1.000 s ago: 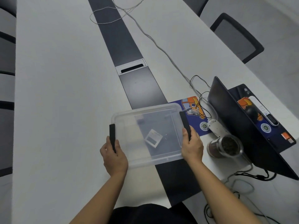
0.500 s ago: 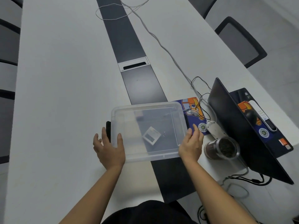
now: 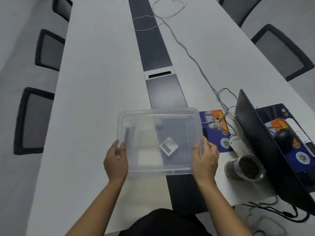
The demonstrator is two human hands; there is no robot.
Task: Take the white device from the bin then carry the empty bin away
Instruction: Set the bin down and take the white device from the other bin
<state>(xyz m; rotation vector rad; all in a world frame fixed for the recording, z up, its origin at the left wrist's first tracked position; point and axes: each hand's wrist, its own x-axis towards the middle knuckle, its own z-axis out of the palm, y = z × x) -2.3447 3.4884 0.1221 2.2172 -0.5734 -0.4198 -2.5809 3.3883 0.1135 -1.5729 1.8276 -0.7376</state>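
Note:
A clear plastic bin sits on the white table across its dark centre strip. The small white device, square with a dark window, lies on the bin's floor, seen through the clear plastic. My left hand grips the left edge of the bin's clear lid and my right hand grips its right edge. The left black latch shows through the lid, which looks slightly raised.
To the right stand a jar of dark contents, a white plug block, an open laptop on a blue mat and loose cables. Chairs line both sides of the table.
My hands left the black side latches, opened briefly, and now close on the lid's left and right edges. The latches have swung outward. The view has tilted to show more of the table.

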